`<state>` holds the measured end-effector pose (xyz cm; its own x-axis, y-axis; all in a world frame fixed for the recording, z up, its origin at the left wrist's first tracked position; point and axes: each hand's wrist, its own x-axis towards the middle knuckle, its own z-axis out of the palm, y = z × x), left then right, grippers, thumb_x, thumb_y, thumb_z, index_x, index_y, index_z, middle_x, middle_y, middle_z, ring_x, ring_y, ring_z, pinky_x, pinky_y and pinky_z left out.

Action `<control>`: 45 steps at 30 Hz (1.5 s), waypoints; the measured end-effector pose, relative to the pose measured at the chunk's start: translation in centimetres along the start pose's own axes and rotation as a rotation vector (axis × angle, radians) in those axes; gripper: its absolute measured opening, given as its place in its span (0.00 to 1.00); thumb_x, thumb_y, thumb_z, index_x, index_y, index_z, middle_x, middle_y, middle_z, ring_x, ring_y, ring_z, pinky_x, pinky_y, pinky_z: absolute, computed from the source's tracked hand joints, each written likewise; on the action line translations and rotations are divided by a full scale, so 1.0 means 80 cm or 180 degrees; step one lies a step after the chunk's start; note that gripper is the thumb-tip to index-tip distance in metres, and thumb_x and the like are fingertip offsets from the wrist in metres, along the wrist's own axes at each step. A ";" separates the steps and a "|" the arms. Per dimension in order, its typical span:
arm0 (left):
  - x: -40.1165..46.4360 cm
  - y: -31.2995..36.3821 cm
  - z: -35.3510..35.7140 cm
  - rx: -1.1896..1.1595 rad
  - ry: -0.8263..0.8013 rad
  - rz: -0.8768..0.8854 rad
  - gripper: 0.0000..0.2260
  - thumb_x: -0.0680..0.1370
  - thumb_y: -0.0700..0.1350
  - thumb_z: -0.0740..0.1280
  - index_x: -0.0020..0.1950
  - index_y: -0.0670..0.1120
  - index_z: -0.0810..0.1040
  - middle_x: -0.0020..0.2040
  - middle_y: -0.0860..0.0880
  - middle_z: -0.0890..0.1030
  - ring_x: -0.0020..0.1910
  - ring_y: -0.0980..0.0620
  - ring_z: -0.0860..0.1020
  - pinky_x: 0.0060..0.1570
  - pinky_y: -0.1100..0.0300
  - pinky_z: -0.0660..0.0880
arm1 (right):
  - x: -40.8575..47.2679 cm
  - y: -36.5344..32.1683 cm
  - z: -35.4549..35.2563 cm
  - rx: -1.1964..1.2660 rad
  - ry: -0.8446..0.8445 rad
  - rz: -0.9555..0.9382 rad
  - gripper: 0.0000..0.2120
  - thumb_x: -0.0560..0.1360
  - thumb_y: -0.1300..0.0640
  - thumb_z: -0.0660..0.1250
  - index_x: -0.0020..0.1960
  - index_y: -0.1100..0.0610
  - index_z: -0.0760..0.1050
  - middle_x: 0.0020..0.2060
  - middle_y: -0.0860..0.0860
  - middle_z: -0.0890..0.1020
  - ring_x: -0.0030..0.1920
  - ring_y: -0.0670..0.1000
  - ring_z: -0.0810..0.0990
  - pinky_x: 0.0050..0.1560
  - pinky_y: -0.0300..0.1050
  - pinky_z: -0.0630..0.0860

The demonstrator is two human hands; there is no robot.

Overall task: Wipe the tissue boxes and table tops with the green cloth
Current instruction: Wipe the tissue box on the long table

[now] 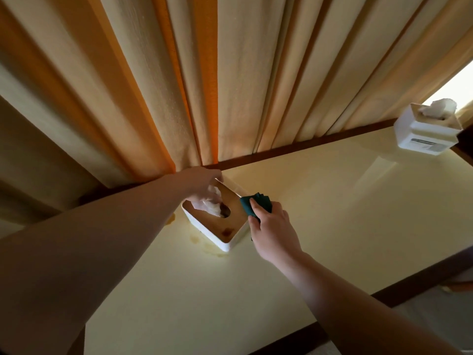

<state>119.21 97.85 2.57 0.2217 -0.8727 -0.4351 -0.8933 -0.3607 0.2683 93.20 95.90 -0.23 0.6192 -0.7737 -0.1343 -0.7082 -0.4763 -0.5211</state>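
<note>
**Green cloth pressed to the tissue box side**

The right hand (272, 226) grips a folded dark green cloth (257, 204) against the right side of a white rectangular tissue box with a wooden lid (220, 226). The left hand (202, 184) holds the box's far corner, fingers curled. A second white tissue box (425, 135) stands well beyond the right hand on the pale yellow surface (332, 201); its label is unreadable.
</note>
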 end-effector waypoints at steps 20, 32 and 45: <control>-0.061 -0.016 0.050 -0.0456 0.0785 -0.0774 0.24 0.77 0.67 0.68 0.68 0.56 0.78 0.59 0.55 0.81 0.56 0.53 0.77 0.49 0.61 0.75 | 0.033 -0.050 0.024 -0.0849 -0.0232 -0.0129 0.25 0.86 0.44 0.52 0.83 0.41 0.57 0.68 0.55 0.66 0.64 0.56 0.68 0.57 0.50 0.78; -0.055 -0.019 0.052 -0.0817 0.0674 -0.0770 0.27 0.75 0.65 0.72 0.70 0.54 0.77 0.61 0.53 0.81 0.54 0.53 0.76 0.47 0.62 0.73 | 0.011 -0.048 0.027 -0.0808 -0.0253 -0.0019 0.24 0.87 0.44 0.52 0.83 0.42 0.57 0.68 0.55 0.66 0.64 0.56 0.68 0.58 0.51 0.77; -0.058 -0.020 0.053 -0.0883 0.0744 -0.0786 0.26 0.75 0.66 0.72 0.68 0.55 0.77 0.58 0.55 0.79 0.54 0.54 0.75 0.38 0.66 0.68 | 0.000 -0.024 0.027 -0.0557 -0.0327 -0.0174 0.25 0.87 0.45 0.51 0.83 0.44 0.56 0.68 0.54 0.66 0.64 0.54 0.69 0.63 0.50 0.77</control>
<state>117.93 103.85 0.51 0.5265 -0.7887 -0.3174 -0.6706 -0.6148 0.4151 95.25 97.72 -1.02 0.6834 -0.7022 -0.1997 -0.7151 -0.5887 -0.3768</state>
